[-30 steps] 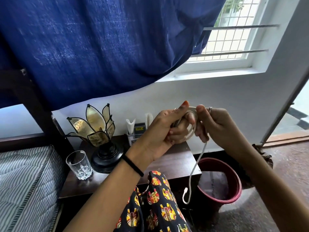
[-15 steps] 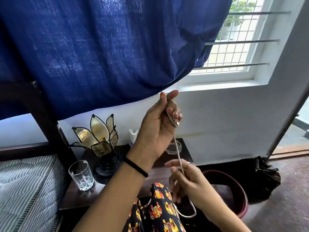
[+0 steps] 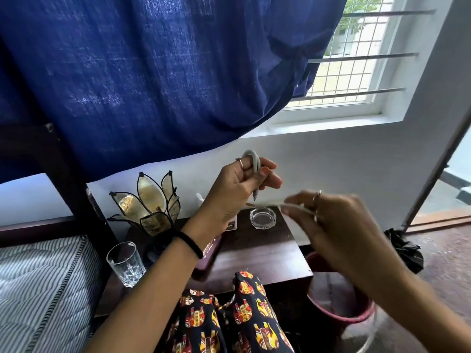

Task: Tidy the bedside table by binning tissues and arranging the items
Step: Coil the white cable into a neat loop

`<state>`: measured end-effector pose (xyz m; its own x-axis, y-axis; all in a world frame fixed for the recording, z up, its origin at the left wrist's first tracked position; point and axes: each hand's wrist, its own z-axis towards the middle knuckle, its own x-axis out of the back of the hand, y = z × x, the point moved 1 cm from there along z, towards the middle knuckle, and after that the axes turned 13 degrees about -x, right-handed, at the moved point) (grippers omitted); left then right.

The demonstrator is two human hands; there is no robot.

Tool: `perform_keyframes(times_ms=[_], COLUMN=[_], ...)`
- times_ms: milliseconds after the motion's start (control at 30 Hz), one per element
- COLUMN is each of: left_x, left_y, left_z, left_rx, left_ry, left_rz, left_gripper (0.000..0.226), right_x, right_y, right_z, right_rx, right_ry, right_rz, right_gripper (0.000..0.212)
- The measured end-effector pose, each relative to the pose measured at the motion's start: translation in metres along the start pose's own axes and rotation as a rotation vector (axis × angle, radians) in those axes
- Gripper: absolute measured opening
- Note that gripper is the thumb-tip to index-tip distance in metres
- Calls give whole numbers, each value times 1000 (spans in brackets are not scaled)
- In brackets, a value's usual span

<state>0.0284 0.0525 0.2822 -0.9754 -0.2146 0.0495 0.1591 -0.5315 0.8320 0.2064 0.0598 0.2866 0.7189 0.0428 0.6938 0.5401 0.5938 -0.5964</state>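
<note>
Above the dark wooden bedside table (image 3: pixel 257 253), my left hand (image 3: pixel 237 187) grips a looped white cable (image 3: pixel 251 159), one plug end hanging below my fingers. My right hand (image 3: pixel 328 220), blurred by motion, pinches the cable's loose length (image 3: pixel 277 205) and holds it stretched sideways toward the left hand. On the table stand a petal-shaped glass lamp (image 3: pixel 150 202), a drinking glass (image 3: pixel 125 262) at the front left and a clear glass ashtray (image 3: pixel 263 217) at the back right. A small dark case (image 3: pixel 209 253) lies partly hidden under my left wrist. No tissues are visible.
A maroon bucket (image 3: pixel 341 309) stands on the floor right of the table, with a black bag (image 3: pixel 405 250) behind it. A striped mattress (image 3: pixel 43 284) and dark bed frame lie to the left. A blue curtain (image 3: pixel 153 72) hangs above. My patterned knees (image 3: pixel 229 319) touch the table's front.
My right hand rose from below the table's front edge to the right and pulled the cable out sideways. The left hand has shifted slightly, still holding the loop.
</note>
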Motion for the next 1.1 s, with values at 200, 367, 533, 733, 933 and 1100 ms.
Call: perform_keyframes(times_ms=[200,367,533,733,933,1100], left_x=[-4,-9,-10,-8,-2,5], left_y=[8,10,18,27,24,16], left_z=[-9,-9,-8,-5,2,6], left_rx=[61,103,66,56,53,21], left_ry=[-52,-72,-10,72,199,337], left_rz=[-44,-61,-153,-406,-683,-753], left_gripper=[22,61,57,47,57,35], right_x=[25,31,30,-2,-43,-72], right_y=[-23,-33,-32,-17,0,14], right_z=[37,65,82,78,58,35], right_rx=[95,154,179,33,-89,-177], right_ry=[31,-4,-2,-74,-81,-202], right_rz=[47,42,223,633,766,548], right_gripper=[9,8,3,10,18,26])
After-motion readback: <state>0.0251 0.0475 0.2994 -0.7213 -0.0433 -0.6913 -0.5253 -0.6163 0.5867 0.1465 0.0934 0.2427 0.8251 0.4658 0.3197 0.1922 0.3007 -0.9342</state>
